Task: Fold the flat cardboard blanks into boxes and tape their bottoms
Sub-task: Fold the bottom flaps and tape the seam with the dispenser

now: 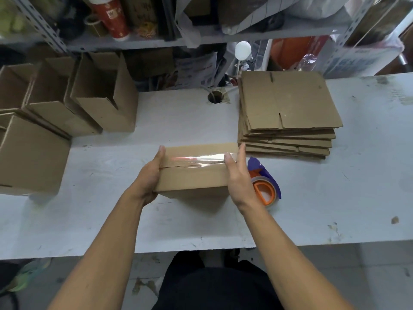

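Now at the taping step's end: box (196, 168) bottom-up on the bench (335, 198), clear tape across its seam, left hand (150, 175) and right hand (238, 177) pressing flat against its ends, grip wide. Next, probably: set beside the finished boxes (67, 104), then take a blank from the stack (288, 115), tape dispenser (264, 186) just beside.

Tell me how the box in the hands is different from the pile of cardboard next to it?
The box in the hands is folded up into a box shape; the pile of cardboard is still flat sheets. The box has shiny clear tape along its seam; the pile shows no tape. The left hand and right hand press on the box's two ends; nothing touches the pile. Both are plain brown cardboard on the white table.
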